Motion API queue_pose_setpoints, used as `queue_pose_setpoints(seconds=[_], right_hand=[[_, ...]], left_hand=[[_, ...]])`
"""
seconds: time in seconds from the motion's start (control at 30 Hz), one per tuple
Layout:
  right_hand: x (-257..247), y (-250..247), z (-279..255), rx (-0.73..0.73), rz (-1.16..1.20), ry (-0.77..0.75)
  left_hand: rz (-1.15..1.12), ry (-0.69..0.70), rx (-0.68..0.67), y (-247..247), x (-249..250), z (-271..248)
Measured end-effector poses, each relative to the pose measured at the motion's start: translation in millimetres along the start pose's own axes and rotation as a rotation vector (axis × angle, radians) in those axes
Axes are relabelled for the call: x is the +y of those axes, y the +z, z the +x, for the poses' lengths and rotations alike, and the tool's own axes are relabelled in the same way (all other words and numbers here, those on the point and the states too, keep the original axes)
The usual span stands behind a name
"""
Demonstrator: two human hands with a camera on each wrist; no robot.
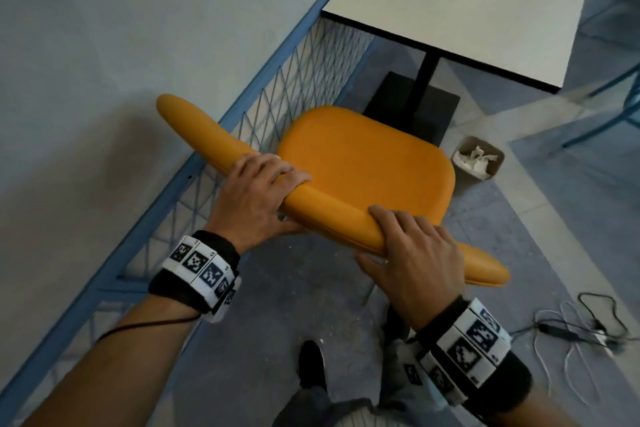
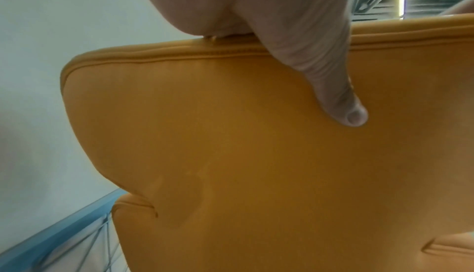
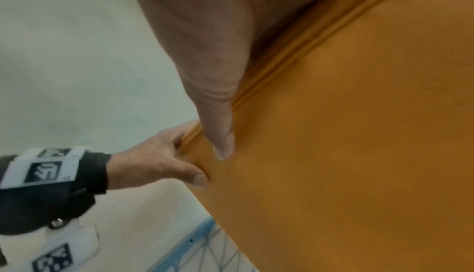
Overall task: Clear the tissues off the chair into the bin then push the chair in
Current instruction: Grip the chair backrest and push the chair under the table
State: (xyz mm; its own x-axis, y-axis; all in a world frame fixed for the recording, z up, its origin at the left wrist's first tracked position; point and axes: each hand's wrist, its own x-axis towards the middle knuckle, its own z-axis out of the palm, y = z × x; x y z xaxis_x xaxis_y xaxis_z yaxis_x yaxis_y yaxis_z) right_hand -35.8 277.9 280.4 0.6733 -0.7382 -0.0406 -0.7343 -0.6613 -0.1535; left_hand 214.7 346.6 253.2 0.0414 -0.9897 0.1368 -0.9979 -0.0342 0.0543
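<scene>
Both hands clamp the chair's top rail: my left hand and right hand sit side by side, fingers over the front, thumbs behind. Padded and stiff, the chair should slide as one piece. It faces the surface; tissues fill the bin.

The chair at centre frame wears smooth, matt orange upholstery with piped seams. Crumpled white tissues fill a cardboard-looking bin at right. The table, upper right, has a smooth pale top. The speckled floor looks rough.
</scene>
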Motion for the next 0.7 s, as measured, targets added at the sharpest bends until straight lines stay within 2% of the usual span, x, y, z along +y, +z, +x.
queue_pose_setpoints(seconds=[0.13,0.27,0.47,0.7], right_hand=[[-5,2,7,0.034,-0.025,0.077],[0,7,16,0.102,-0.062,0.083],[24,11,36,0.186,-0.058,0.052],[54,8,80,0.225,-0.002,0.132]], left_hand=[[-0.003,0.086,0.164,12,-13,7],[0.003,0.103,0.284,23,-17,19],[0.018,0.109,0.331,31,-15,46],[0.010,0.106,0.348,40,-17,105]])
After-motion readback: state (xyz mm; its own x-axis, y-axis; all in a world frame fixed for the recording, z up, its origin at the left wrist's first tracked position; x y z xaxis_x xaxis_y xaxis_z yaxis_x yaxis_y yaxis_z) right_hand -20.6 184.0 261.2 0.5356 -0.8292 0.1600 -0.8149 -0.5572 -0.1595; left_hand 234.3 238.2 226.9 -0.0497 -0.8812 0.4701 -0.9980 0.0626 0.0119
